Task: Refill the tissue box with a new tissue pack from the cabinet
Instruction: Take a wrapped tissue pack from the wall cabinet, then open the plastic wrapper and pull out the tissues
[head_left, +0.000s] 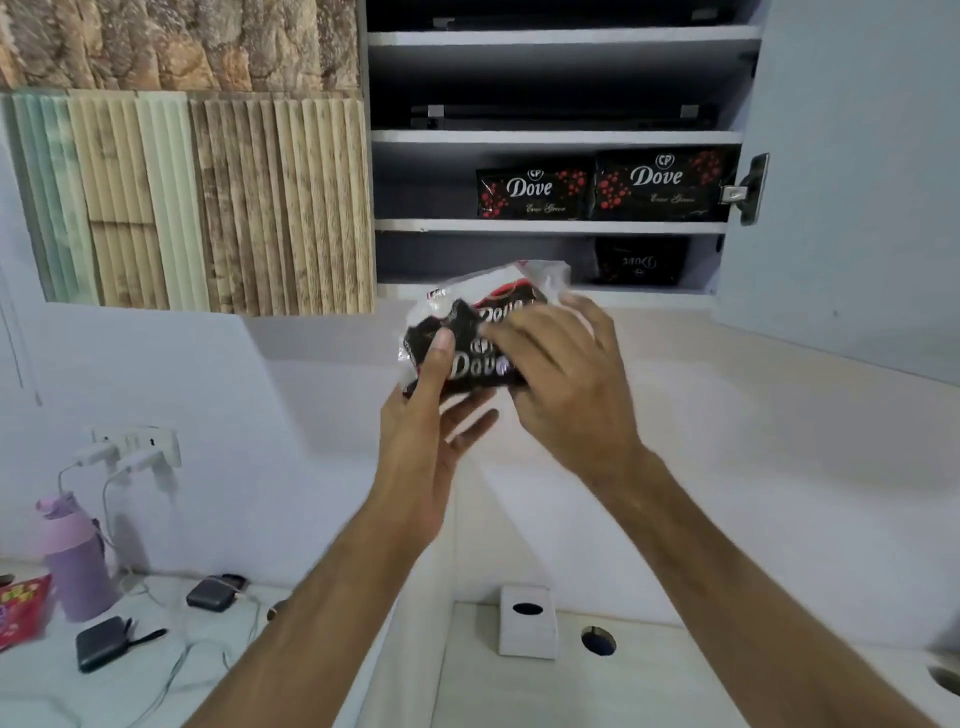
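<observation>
Gripping a black tissue pack (470, 345) in front of the open cabinet (550, 226), the left hand (423, 436) holds it from below with the thumb on its face, while the right hand (563, 374) closes over its right end. Two more packs (605, 184) stand on a shelf above, another below them. Down on the counter (649, 686) stands the white tissue box (527, 623), well apart from the hands.

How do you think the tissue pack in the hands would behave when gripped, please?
Probably soft and floppy: the tissue pack looks crumpled between the left hand and right hand. Its glossy wrapper could be somewhat slippery. It seems light, since the left hand's fingers are only loosely around it.
</observation>
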